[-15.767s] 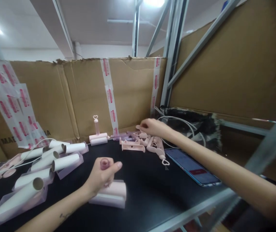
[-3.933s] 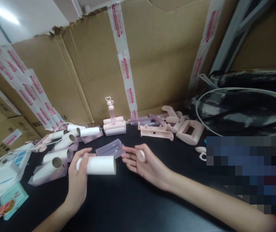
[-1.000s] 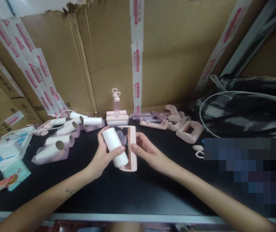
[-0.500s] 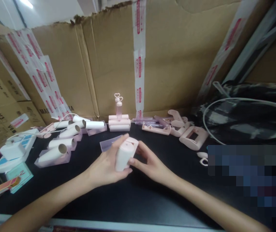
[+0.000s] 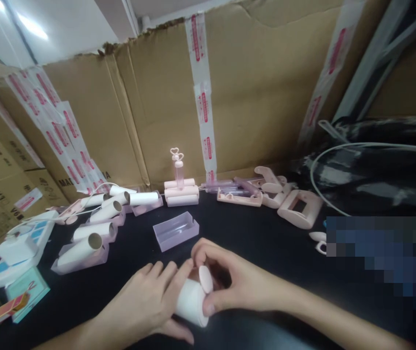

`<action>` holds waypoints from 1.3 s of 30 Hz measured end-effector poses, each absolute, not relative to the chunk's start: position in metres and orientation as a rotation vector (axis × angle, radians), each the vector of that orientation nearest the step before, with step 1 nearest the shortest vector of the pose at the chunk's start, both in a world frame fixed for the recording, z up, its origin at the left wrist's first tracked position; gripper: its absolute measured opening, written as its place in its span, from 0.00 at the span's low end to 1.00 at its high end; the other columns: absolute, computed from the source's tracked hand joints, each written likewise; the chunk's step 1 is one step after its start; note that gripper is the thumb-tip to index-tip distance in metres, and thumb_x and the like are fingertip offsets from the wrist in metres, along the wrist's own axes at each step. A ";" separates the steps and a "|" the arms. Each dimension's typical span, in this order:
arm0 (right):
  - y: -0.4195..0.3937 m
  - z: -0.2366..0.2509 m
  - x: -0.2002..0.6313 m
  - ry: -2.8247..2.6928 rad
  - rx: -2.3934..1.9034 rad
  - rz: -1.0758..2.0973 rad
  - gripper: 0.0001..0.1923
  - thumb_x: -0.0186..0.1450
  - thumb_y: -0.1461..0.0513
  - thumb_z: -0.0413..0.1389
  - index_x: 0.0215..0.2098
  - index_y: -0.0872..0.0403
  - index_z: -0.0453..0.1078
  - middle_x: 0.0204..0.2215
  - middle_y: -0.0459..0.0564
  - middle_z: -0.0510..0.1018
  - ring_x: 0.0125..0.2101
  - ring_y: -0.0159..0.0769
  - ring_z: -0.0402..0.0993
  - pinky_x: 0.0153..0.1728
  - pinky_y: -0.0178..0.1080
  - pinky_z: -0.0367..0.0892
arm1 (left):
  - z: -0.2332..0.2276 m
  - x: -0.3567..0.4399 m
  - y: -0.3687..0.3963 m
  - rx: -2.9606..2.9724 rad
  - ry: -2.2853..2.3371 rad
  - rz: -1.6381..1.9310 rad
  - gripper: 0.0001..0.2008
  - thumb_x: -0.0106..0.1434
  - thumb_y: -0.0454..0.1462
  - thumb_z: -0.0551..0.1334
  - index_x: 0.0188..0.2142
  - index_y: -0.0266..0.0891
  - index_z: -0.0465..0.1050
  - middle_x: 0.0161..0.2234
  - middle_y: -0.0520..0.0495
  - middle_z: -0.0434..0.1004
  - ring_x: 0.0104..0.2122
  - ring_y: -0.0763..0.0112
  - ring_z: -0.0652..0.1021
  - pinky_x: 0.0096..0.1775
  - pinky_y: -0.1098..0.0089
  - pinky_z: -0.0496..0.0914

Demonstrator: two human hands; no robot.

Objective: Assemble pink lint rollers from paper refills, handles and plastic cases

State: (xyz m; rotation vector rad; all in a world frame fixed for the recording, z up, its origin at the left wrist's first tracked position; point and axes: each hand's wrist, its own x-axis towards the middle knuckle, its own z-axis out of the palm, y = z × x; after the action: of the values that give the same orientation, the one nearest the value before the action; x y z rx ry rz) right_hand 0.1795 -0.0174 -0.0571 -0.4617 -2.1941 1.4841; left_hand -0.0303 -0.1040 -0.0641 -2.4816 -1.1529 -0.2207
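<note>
My left hand [image 5: 149, 299] wraps over a thick white roll [image 5: 192, 302] from the left, with its thumb underneath. A pale pink oval piece [image 5: 205, 279] stands at the right end of the roll. My right hand [image 5: 229, 279] closes around that pink piece, its thumb pressed near the rim of the roll and its fingers curled behind. The fingers hide how the pink piece and the roll join. Beyond my hands, on the black table, lies an open translucent purple tray [image 5: 176, 232], touched by neither hand.
White rolls with cardboard cores [image 5: 80, 250] lie in purple trays at left, near a power strip [image 5: 21, 253] and a teal box [image 5: 28, 291]. Pink rollers [image 5: 182, 192] sit at the back; pink casings [image 5: 300, 208] lie right. A cardboard wall [image 5: 259, 97] stands behind.
Both hands have come down and nearer with the roll, which has tilted onto its side. The purple tray behind them is now uncovered. My right hand has shifted to the pink end.
</note>
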 end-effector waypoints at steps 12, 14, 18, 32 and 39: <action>-0.023 -0.082 0.171 -2.501 -0.278 0.877 0.22 0.50 0.46 0.63 0.27 0.54 0.63 0.37 0.48 0.67 0.29 0.28 0.67 0.28 0.30 0.61 | -0.060 -0.037 -0.093 -2.789 -1.009 -0.075 0.26 0.54 0.55 0.60 0.42 0.37 0.65 0.51 0.29 0.68 0.48 0.42 0.73 0.43 0.51 0.72; -0.023 -0.083 0.169 -2.509 -0.253 0.768 0.21 0.53 0.46 0.60 0.25 0.54 0.62 0.32 0.46 0.68 0.25 0.26 0.64 0.24 0.30 0.58 | -0.064 -0.036 -0.095 -2.755 -1.036 0.016 0.26 0.58 0.54 0.56 0.41 0.33 0.64 0.49 0.22 0.69 0.43 0.39 0.76 0.36 0.51 0.74; -0.024 -0.086 0.165 -2.530 -0.150 0.777 0.20 0.59 0.47 0.55 0.22 0.53 0.60 0.24 0.43 0.65 0.19 0.25 0.57 0.18 0.31 0.51 | -0.068 -0.032 -0.101 -2.695 -0.955 0.072 0.12 0.61 0.41 0.57 0.38 0.33 0.63 0.46 0.19 0.72 0.40 0.37 0.77 0.30 0.50 0.75; -0.032 -0.095 0.163 -2.460 0.120 0.755 0.16 0.52 0.58 0.53 0.16 0.53 0.49 0.17 0.39 0.52 0.16 0.25 0.47 0.16 0.33 0.44 | -0.071 -0.025 -0.106 -2.553 -0.749 -0.174 0.07 0.55 0.25 0.53 0.31 0.36 0.63 0.38 0.32 0.79 0.35 0.51 0.81 0.28 0.60 0.77; -0.040 -0.095 0.162 -2.434 0.144 0.684 0.16 0.56 0.59 0.50 0.14 0.54 0.51 0.15 0.39 0.54 0.16 0.25 0.50 0.14 0.33 0.46 | -0.082 -0.026 -0.109 -2.518 -0.796 -0.307 0.08 0.54 0.25 0.54 0.29 0.37 0.63 0.36 0.37 0.80 0.33 0.55 0.81 0.30 0.60 0.78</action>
State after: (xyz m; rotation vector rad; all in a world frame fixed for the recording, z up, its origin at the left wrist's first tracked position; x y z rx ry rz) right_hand 0.1618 -0.0399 -0.0953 0.1437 -2.4340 0.6843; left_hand -0.0264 -0.1092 -0.0823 -2.5180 -0.7963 -0.3074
